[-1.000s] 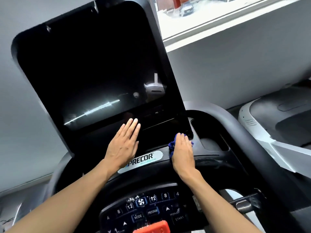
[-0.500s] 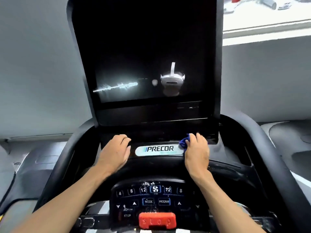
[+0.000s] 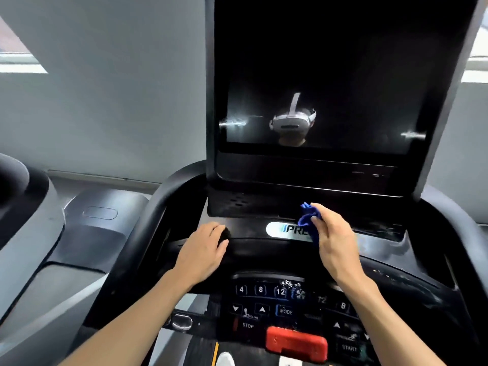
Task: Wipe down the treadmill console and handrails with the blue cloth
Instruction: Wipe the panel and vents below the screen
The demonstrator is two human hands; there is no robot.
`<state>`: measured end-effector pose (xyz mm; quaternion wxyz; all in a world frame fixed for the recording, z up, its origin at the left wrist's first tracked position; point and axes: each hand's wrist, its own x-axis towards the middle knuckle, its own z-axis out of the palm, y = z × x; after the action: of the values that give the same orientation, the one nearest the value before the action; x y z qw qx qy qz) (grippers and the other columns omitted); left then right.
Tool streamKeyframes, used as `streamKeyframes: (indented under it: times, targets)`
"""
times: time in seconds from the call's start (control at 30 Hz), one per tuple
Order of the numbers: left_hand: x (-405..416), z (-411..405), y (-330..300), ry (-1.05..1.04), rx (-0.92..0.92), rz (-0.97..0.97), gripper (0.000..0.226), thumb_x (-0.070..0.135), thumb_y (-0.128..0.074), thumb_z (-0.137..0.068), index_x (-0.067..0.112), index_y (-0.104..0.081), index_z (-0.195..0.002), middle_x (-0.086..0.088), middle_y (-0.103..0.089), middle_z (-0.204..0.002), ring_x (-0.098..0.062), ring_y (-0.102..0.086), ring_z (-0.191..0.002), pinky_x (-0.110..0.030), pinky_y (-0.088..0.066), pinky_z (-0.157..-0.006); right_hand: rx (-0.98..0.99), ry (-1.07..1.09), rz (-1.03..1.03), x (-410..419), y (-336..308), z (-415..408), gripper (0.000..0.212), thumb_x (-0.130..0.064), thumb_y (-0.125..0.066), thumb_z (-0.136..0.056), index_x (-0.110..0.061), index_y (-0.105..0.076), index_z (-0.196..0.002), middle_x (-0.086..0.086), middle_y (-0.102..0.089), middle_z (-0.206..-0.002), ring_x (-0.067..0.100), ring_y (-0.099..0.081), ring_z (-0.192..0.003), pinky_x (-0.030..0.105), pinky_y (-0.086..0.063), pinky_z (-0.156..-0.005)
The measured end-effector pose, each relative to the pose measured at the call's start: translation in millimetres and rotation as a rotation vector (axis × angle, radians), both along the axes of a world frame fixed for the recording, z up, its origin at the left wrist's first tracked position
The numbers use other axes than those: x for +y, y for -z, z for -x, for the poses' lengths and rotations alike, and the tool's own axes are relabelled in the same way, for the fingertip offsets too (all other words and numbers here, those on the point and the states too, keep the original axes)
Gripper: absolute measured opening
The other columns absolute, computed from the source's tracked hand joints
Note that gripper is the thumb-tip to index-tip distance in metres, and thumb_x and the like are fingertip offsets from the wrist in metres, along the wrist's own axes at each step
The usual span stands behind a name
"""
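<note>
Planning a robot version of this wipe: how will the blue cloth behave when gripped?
The blue cloth looks floppy, bunching into folds in the right hand. Probably light, since it stays held in a loose grip. Unlikely to slip: soft fabric.

Keypad [image 3: 285,310] reads 4, 8, 12, MODE, STOP, START; badge [image 3: 287,229] "PRE".
</note>
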<state>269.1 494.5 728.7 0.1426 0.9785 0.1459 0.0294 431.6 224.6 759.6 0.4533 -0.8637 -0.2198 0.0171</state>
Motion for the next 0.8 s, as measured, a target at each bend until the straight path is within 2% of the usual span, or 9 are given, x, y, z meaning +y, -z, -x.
streamKeyframes:
  times: [0.13,0.27,0.3,0.4,0.47,0.53,0.63,0.7,0.8]
  targets:
    - [25,13,4,-0.039,0.016,0.049,0.044,0.039,-0.049,-0.102,0.014,-0.056,-0.138,0.002,-0.054,-0.138,-0.018,-0.048,-0.129,-0.037,-0.042,-0.109,0.057,-0.034,0.012,28,-7,22,0.03,-0.021,-0.047,-0.105,-0.033,-0.063,-0.128,-0.007,-0.069,-0.111,0.013,-0.063,-0.109,0.038,-0.05,-0.1]
    - [46,32,12,-0.062,0.005,0.099,0.045,0.039,-0.05,-0.102,0.012,-0.056,-0.138,-0.001,-0.054,-0.141,-0.021,-0.047,-0.133,-0.038,-0.041,-0.111,0.023,-0.043,0.152,56,-20,37,0.032,-0.015,-0.049,-0.105,-0.025,-0.064,-0.131,-0.006,-0.065,-0.117,0.009,-0.057,-0.113,0.009,-0.037,-0.096]
    - [49,37,15,-0.059,0.007,0.104,0.045,0.038,-0.05,-0.102,0.012,-0.057,-0.137,-0.002,-0.054,-0.141,-0.022,-0.048,-0.133,-0.038,-0.042,-0.111,0.018,-0.049,0.185,62,-22,40,0.032,-0.016,-0.048,-0.105,-0.025,-0.063,-0.132,-0.006,-0.064,-0.119,0.009,-0.056,-0.114,0.009,-0.036,-0.097]
    - [56,52,24,-0.062,0.009,0.133,0.045,0.037,-0.051,-0.102,0.011,-0.056,-0.138,-0.004,-0.053,-0.143,-0.023,-0.047,-0.134,-0.039,-0.042,-0.111,-0.006,-0.045,0.246,78,-23,47,0.032,-0.021,-0.047,-0.105,-0.029,-0.061,-0.133,-0.008,-0.064,-0.122,0.011,-0.056,-0.116,0.032,-0.045,-0.103]
    - [59,61,29,-0.054,-0.013,0.162,0.046,0.036,-0.052,-0.102,0.011,-0.054,-0.141,-0.004,-0.053,-0.144,-0.023,-0.046,-0.136,-0.038,-0.041,-0.112,-0.028,-0.041,0.263,85,-24,52,0.03,-0.024,-0.046,-0.105,-0.034,-0.061,-0.129,-0.012,-0.065,-0.119,0.01,-0.056,-0.116,0.037,-0.046,-0.103]
    - [62,66,34,-0.035,-0.037,0.171,0.048,0.036,-0.053,-0.102,0.011,-0.053,-0.143,-0.004,-0.053,-0.144,-0.022,-0.046,-0.137,-0.037,-0.041,-0.113,-0.025,-0.042,0.245,92,-33,61,0.026,-0.022,-0.048,-0.105,-0.038,-0.063,-0.119,-0.023,-0.065,-0.109,0.005,-0.056,-0.112,0.029,-0.044,-0.1]
    - [64,64,39,-0.048,-0.075,0.187,0.049,0.04,-0.049,-0.1,0.01,-0.057,-0.138,-0.004,-0.055,-0.142,-0.022,-0.048,-0.135,-0.037,-0.043,-0.112,0.056,-0.05,0.169,107,-53,78,0.03,-0.016,-0.05,-0.104,-0.044,-0.061,-0.102,-0.039,-0.062,-0.091,-0.008,-0.057,-0.094,0.012,-0.038,-0.085]
    - [63,61,39,-0.063,-0.112,0.207,0.052,0.044,-0.043,-0.099,0.011,-0.059,-0.136,-0.003,-0.056,-0.14,-0.021,-0.048,-0.134,-0.037,-0.044,-0.111,0.186,-0.024,0.073,115,-55,81,0.024,-0.018,-0.051,-0.101,-0.036,-0.066,-0.094,-0.028,-0.07,-0.09,-0.003,-0.063,-0.088,0.02,-0.045,-0.085]
    - [59,55,39,-0.074,-0.157,0.238,0.052,0.045,-0.041,-0.099,0.011,-0.059,-0.134,-0.002,-0.056,-0.138,-0.02,-0.048,-0.133,-0.036,-0.044,-0.11,0.34,0.068,0.0,127,-52,73,0.014,-0.043,-0.054,-0.093,-0.031,-0.062,-0.093,-0.004,-0.074,-0.086,0.018,-0.067,-0.081,0.048,-0.053,-0.083]
